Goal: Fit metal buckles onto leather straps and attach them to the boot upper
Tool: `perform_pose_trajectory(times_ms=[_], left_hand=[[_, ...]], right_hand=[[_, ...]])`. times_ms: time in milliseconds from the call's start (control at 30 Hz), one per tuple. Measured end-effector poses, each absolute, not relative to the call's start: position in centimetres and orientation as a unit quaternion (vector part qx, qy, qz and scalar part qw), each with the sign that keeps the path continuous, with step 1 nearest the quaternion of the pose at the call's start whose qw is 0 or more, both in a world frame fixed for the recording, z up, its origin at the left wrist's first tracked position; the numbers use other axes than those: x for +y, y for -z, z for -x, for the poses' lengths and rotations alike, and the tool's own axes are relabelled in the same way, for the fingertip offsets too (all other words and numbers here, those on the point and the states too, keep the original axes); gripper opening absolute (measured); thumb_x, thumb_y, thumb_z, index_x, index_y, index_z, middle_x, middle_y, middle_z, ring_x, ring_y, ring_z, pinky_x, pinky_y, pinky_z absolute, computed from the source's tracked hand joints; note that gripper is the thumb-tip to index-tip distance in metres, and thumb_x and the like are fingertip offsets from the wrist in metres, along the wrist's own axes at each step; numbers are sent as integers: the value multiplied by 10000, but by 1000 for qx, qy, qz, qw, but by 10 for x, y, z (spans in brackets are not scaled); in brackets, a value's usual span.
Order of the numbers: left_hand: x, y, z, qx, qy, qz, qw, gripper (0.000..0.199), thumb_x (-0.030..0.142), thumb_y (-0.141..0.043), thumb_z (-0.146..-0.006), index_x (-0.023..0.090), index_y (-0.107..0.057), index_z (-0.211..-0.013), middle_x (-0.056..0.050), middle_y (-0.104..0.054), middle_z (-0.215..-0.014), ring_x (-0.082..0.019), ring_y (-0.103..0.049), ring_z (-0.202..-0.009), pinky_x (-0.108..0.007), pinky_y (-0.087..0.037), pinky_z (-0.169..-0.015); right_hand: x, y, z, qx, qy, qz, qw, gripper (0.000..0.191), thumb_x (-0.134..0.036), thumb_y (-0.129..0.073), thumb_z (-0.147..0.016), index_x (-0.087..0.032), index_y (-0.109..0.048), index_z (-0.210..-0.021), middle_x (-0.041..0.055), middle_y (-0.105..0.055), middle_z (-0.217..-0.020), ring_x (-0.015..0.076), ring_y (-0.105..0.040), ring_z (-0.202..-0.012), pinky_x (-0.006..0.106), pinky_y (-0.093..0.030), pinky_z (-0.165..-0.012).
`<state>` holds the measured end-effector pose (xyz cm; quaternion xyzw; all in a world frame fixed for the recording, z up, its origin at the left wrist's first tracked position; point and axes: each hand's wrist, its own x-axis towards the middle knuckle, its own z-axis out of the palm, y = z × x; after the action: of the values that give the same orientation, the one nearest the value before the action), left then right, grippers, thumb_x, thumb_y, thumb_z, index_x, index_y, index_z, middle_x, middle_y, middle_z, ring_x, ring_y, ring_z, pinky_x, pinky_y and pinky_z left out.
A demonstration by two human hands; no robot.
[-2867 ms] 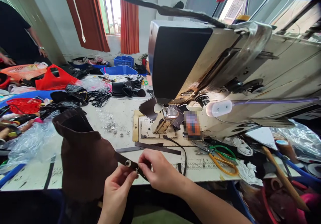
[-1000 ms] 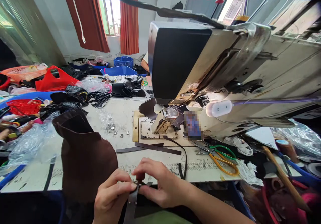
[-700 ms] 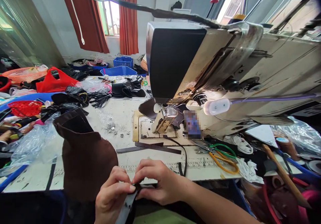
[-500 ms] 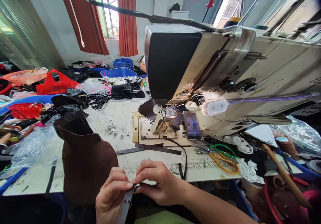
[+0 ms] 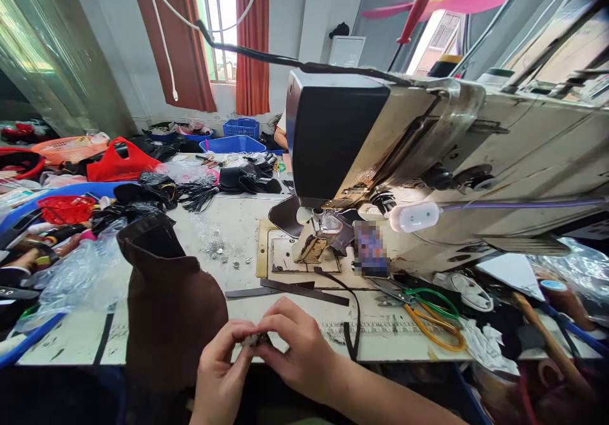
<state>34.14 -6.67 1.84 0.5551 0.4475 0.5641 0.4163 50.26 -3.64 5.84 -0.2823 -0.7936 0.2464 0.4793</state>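
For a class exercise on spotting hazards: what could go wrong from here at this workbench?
The small item pinched between left hand and right hand could drop past the edge of the table. The brown piece overhanging that edge might slide off. The loose metal bits could get knocked and scattered.

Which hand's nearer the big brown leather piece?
Left. The left hand is right by the lower right edge of the brown leather piece; the right hand is farther off, on the far side of the left one.
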Motion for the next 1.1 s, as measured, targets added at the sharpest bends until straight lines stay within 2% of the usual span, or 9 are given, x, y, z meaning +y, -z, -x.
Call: perform_pose_trajectory(times_ms=[100,233,400,467,633,733,833,967,1100], left_hand=[[-71,-19,-346,498,-556,-533,399,132,319,-681,-821,189,-667,-800,-13,-647,-732,-143,-618,-700,-193,-514,-656],[-76,-21,-350,549,-553,-491,389,232,353,-733,-770,187,-678,-921,-35,-693,-821,-164,-645,-757,-206,-533,-702],[-76,-34,-350,506,-556,-471,461,206,372,-716,-785,174,-706,-845,-53,-715,-803,-191,-677,-753,-238,-564,-695],[-75,-38,-348,496,-563,-468,467,186,355,-733,-772,179,-709,-828,-44,-715,-783,-183,-678,-736,-230,-567,-685],[-72,-43,-343,463,-599,-538,371,29,203,-708,-799,197,-680,-794,-11,-691,-770,-155,-670,-716,-209,-563,-659],[-72,-43,-341,377,-628,-634,248,217,32,-650,-794,206,-658,-923,-26,-688,-865,-171,-666,-800,-252,-573,-694],[-74,-42,-342,336,-638,-672,170,348,-68,-633,-748,182,-626,-991,-50,-669,-882,-191,-646,-842,-292,-571,-704],[-78,-43,-345,320,-643,-672,178,386,-101,-602,-738,179,-606,-1003,-63,-662,-874,-208,-634,-835,-322,-567,-681],[-79,-44,-346,302,-641,-664,238,364,-89,-578,-756,192,-616,-984,-67,-654,-858,-209,-633,-791,-324,-564,-643]], right_hand=[[-35,-58,-495,-741,-289,327,510,128,-201,-689,-805,-186,-629,-917,21,-623,-769,137,-576,-691,259,-500,-643],[-31,-58,-493,-678,-408,382,478,90,-228,-714,-772,-173,-647,-795,7,-621,-730,129,-566,-683,261,-478,-653],[-29,-59,-495,-550,-612,367,434,284,-381,-764,-734,-160,-590,-777,-16,-562,-689,96,-511,-610,233,-445,-579],[-29,-59,-497,-533,-643,349,425,318,-399,-782,-717,-156,-587,-778,-13,-552,-697,90,-502,-607,225,-435,-564],[-37,-63,-502,-584,-569,335,473,181,-326,-731,-787,-158,-667,-794,30,-598,-771,122,-568,-685,248,-482,-610],[-45,-64,-503,-623,-502,317,510,107,-263,-735,-788,-171,-682,-805,38,-633,-775,131,-587,-709,246,-484,-628],[-50,-64,-502,-628,-467,298,546,143,-240,-752,-776,-189,-681,-889,29,-651,-769,134,-602,-712,248,-498,-651],[-47,-72,-507,-681,-453,259,513,238,-239,-752,-774,-201,-697,-1003,36,-652,-815,136,-610,-733,260,-514,-684],[-39,-86,-514,-754,-431,227,441,201,-285,-754,-777,-197,-721,-955,46,-641,-835,133,-599,-737,255,-512,-680]])
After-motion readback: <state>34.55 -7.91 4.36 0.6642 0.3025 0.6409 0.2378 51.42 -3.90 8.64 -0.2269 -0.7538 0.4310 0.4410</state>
